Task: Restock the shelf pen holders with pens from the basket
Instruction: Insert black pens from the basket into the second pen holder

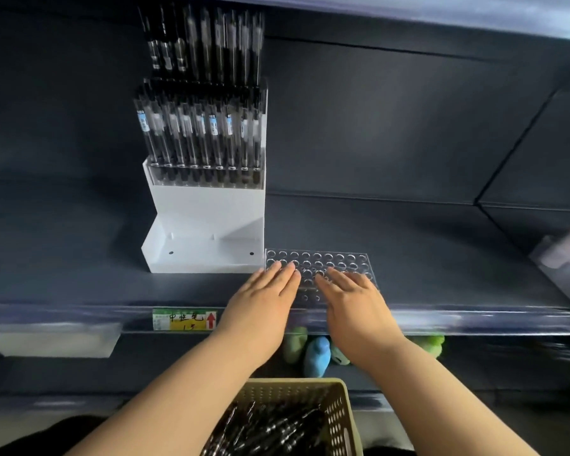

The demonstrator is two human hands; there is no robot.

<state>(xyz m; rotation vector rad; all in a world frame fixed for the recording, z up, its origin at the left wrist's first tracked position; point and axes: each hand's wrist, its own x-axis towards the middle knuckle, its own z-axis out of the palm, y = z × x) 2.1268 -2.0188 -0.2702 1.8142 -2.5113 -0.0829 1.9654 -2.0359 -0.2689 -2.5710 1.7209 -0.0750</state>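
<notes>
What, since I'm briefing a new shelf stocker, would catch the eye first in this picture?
The left hand and right hand lie flat on an empty clear pen holder dotted with round holes, near the front of the shelf. Just left of it stands a white holder packed with upright black pens. Nearest the camera, a beige basket holds loose pens.

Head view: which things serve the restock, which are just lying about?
Job: clear perforated acrylic pen holder under left hand, right hand; white tiered holder of pens; beige plastic basket of pens.
Idle: blue and green soft toys; yellow-green shelf label.
</notes>
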